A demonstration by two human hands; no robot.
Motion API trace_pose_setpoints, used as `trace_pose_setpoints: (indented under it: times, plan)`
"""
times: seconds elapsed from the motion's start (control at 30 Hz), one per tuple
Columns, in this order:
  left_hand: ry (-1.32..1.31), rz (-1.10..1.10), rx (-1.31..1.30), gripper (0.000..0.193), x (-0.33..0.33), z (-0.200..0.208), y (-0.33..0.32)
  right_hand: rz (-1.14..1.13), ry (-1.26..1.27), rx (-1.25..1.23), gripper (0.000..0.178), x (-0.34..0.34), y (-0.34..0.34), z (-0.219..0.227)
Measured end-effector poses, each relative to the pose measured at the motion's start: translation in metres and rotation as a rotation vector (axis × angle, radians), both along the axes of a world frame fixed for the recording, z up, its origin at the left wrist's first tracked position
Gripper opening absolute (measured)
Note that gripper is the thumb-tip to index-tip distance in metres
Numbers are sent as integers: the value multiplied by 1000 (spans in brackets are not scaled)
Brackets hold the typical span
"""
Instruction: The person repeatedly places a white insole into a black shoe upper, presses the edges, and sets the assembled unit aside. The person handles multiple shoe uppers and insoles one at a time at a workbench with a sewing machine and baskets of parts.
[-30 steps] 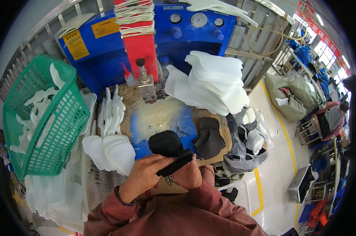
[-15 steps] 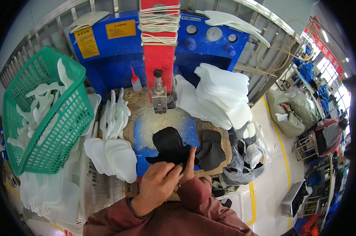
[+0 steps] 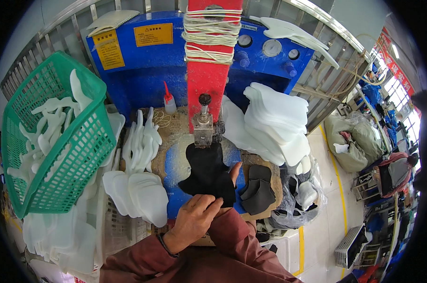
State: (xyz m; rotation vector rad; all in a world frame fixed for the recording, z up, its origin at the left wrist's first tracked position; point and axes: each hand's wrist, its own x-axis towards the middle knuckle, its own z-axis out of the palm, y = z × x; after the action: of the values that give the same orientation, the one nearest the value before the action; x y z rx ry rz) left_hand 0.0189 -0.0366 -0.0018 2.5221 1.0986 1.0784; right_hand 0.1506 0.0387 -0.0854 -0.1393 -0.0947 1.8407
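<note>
A black sheet piece [image 3: 206,170] with curved edges, like a cut shoe-upper part, is spread out over the blue work surface [image 3: 175,195]. Its far edge lies at the metal head [image 3: 204,132] of the machine's red arm; whether they touch I cannot tell. My left hand [image 3: 194,220] pinches the near edge between thumb and fingers. My right hand [image 3: 235,172] is mostly hidden beneath the piece, one digit showing along its right edge. Dark grey cut pieces [image 3: 258,191] lie stacked just right of it.
A green basket [image 3: 88,137] of white foam shapes stands on the left. White foam pieces [image 3: 142,193] are stacked beside the work surface, and a taller white stack [image 3: 279,122] is at the right. A small bottle [image 3: 169,104] with a red tip stands behind.
The black piece was bunched and folded in my hands; now it is spread flatter and reaches the machine head. The whole view has shifted slightly.
</note>
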Motion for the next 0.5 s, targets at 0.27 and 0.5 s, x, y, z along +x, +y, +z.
trace_pose_setpoints:
  times: [0.27, 0.5]
  plan:
    - [-55, 56, 13, 29, -5, 5, 27, 16, 142, 177, 92, -17, 33, 22]
    - [-14, 25, 52, 31, -5, -2, 43, -21, 48, 62, 89, -6, 46, 10]
